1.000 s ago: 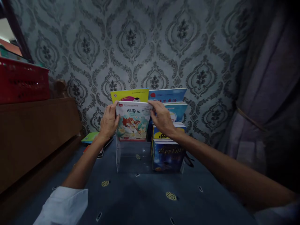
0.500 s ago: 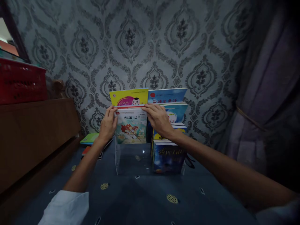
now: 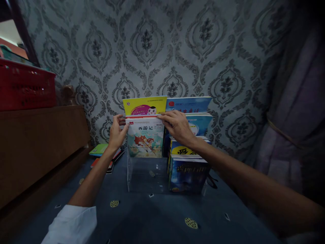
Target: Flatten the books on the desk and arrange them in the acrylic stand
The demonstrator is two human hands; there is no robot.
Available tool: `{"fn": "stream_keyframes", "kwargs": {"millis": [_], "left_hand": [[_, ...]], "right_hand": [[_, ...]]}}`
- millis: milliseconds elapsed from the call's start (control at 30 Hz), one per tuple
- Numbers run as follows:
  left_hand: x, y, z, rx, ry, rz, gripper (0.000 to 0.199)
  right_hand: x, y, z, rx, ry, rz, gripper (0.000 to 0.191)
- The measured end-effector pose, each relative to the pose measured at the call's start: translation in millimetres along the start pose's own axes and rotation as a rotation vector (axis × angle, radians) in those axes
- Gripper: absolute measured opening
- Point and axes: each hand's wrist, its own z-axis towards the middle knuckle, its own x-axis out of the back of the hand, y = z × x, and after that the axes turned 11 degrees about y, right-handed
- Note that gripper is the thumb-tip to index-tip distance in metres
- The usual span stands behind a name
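A picture book (image 3: 145,140) with a white and green cover stands upright in the middle tier of a clear acrylic stand (image 3: 142,176). At its upper left corner is my left hand (image 3: 117,133), thumb at the front edge and fingers bent behind. My right hand (image 3: 179,127) has its fingertips on the top right corner. Just behind that book shows the top strip of a red-edged book (image 3: 142,117). Further back rises a yellow book (image 3: 145,104). Blue books (image 3: 195,103) fill the right column, partly covered by my right hand and forearm.
A dark blue book (image 3: 188,176) stands in the lower right tier. Several books (image 3: 100,149) lie on the dark patterned cloth (image 3: 152,217) at left. A wooden cabinet (image 3: 43,145) bears a red basket (image 3: 27,84). Dark glasses (image 3: 212,182) lie right of the stand, near a curtain (image 3: 284,135).
The view has shifted slightly, so the stand and books sit a little further right. Both hands stay at the top corners of the front picture book; my left fingers look slightly looser.
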Motion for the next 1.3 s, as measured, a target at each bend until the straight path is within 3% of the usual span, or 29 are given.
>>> {"fn": "stream_keyframes", "kwargs": {"millis": [267, 467, 667, 833, 1000, 1300], "left_hand": [[-2.9, 7.1, -1.3, 0.082, -0.003, -0.053, 0.026], [-4.9, 8.7, 7.9, 0.353, -0.027, -0.215, 0.023], [-7.2, 15.9, 12.9, 0.484, -0.018, -0.249, 0.018], [-5.5, 19.3, 11.9, 0.474, -0.020, -0.227, 0.021], [-3.5, 15.2, 10.8, 0.428, -0.029, -0.207, 0.028], [-4.1, 14.7, 12.6, 0.390, -0.035, -0.165, 0.027]], "right_hand": [[-1.2, 2.6, 0.4, -0.005, 0.011, 0.027, 0.028], [-1.1, 3.4, 0.4, -0.010, -0.006, 0.019, 0.027], [2.5, 3.7, 5.4, -0.024, -0.039, 0.035, 0.026], [16.5, 6.5, 6.6, -0.075, -0.004, 0.139, 0.036], [23.7, 13.4, -3.0, -0.139, 0.031, 0.096, 0.039], [23.5, 4.0, -1.3, -0.065, -0.106, -0.107, 0.030]]}}
